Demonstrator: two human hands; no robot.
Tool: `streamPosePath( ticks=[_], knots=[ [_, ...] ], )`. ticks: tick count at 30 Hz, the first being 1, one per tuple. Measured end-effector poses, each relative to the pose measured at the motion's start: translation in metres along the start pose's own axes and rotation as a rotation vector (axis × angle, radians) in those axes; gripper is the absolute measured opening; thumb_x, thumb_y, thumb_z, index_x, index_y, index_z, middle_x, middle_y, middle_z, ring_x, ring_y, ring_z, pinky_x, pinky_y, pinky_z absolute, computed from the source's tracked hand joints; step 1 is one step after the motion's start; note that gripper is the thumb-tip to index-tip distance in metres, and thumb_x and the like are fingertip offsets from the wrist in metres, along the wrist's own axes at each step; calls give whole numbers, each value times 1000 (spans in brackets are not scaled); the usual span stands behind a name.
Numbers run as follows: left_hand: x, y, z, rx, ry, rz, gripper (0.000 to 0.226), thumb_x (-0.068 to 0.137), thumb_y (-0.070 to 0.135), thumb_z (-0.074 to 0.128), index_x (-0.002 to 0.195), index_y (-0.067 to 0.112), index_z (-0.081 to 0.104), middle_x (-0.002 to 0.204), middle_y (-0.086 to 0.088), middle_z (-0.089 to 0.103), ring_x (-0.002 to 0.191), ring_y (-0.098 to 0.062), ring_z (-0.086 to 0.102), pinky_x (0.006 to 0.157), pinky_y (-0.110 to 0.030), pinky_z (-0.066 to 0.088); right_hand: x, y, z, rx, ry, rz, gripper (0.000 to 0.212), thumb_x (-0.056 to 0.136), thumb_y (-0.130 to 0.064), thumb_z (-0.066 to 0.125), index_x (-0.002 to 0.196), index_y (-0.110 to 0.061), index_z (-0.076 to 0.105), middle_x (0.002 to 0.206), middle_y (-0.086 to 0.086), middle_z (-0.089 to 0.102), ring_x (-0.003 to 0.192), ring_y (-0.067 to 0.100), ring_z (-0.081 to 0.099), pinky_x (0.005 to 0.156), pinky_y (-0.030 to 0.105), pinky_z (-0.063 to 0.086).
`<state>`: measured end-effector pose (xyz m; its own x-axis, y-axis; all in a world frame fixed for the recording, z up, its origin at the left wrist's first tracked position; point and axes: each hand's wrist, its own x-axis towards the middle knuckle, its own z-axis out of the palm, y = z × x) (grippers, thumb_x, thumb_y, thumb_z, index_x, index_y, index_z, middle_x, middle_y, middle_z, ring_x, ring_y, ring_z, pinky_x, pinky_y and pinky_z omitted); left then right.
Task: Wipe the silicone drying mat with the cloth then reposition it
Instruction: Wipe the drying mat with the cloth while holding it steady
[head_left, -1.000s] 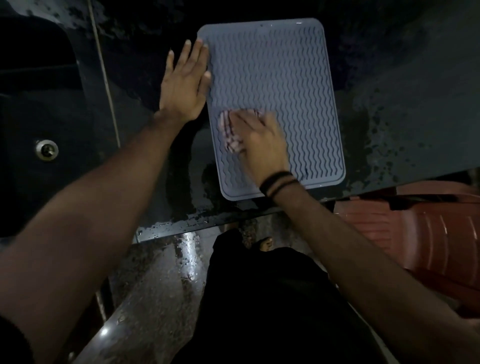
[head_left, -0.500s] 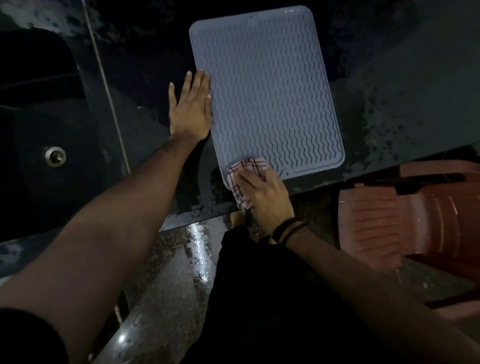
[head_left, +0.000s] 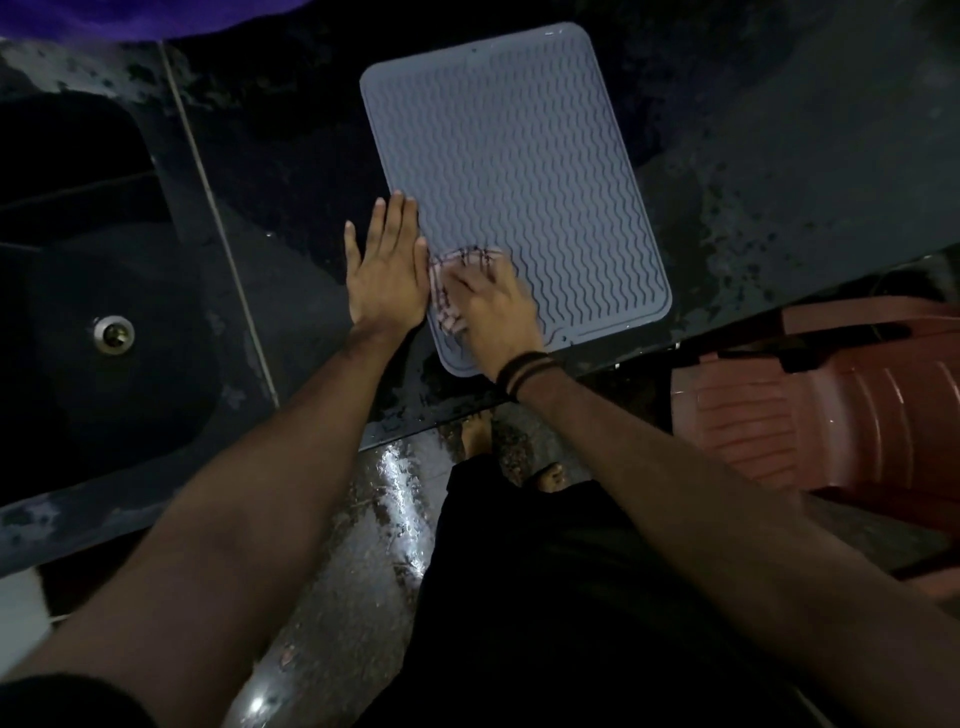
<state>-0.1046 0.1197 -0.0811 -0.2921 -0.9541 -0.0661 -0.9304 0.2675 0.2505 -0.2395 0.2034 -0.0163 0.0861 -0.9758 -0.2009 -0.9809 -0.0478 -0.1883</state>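
**Right hand presses cloth low on the mat**

Right hand (head_left: 493, 306) presses the checked pink cloth (head_left: 457, 280) flat on the grey wavy-ribbed silicone drying mat's (head_left: 514, 171) near-left part, fingers apparently loosely curled. Left hand (head_left: 387, 270), fingers straight, pins the mat's left edge on the wet dark counter (head_left: 779, 156). Floppy, light, probably slippery: lift by two corners. Since half a second ago, the cloth has moved up from the near edge.

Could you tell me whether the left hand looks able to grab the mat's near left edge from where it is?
Probably yes: the left hand lies flat beside the mat, fingers along its edge, nothing between.
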Motion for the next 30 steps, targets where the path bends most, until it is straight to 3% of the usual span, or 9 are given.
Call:
streamPosePath(
  ticks=[4,10,13,16,20,22,26,30],
  knots=[
    [-1,0,2,-34,16,1,55,108,32,16,161,15,21,168,-1,20,156,-18,13,125,-53,4,-58,13,12,-8,-36,-58,52,89,-12,53,140,-19,47,144,-2,46,123,33,42,94,45,46],
    [-1,3,0,-62,-1,-29,55,109,31,19,161,14,20,168,-1,17,156,-18,11,124,-56,2,-92,30,-1,-72,-22,-142,45,83,-18,63,128,-19,60,128,-4,61,111,31,51,88,41,48],
    [5,12,-4,-69,29,-35,57,109,35,21,160,11,21,168,-5,19,156,-21,11,123,-58,-4,-78,38,-17,-10,131,-40,45,78,-6,64,121,-19,64,116,-2,67,99,28,52,75,36,49],
    [14,21,-3,13,22,62,58,109,38,17,161,13,16,169,-3,15,157,-21,9,122,-59,-4,-15,36,-31,26,303,17,46,74,-10,63,120,-15,63,119,1,67,102,29,54,76,37,51],
    [17,20,2,21,-50,30,57,109,37,14,162,18,12,170,2,10,157,-16,6,122,-61,-1,49,33,-22,-17,7,85,54,89,-15,56,142,-17,43,147,-1,44,130,33,36,98,44,45],
    [17,21,5,28,-48,13,56,109,36,12,162,19,11,170,3,9,157,-15,5,121,-63,-2,44,35,-8,-47,-24,86,58,90,-15,55,145,-16,38,151,0,39,136,35,30,105,46,39],
    [16,27,7,9,-29,-10,56,109,37,13,162,19,14,169,3,11,156,-16,6,121,-64,-3,-18,48,9,-68,8,-3,54,92,-17,49,145,-18,39,152,-1,37,134,33,36,106,42,37],
    [15,25,8,5,-19,-22,56,109,38,13,162,19,15,169,3,12,156,-16,7,120,-65,-4,-89,55,17,-36,30,-9,56,87,-3,50,141,-16,47,150,-1,43,109,35,48,86,41,47]
  ],
)
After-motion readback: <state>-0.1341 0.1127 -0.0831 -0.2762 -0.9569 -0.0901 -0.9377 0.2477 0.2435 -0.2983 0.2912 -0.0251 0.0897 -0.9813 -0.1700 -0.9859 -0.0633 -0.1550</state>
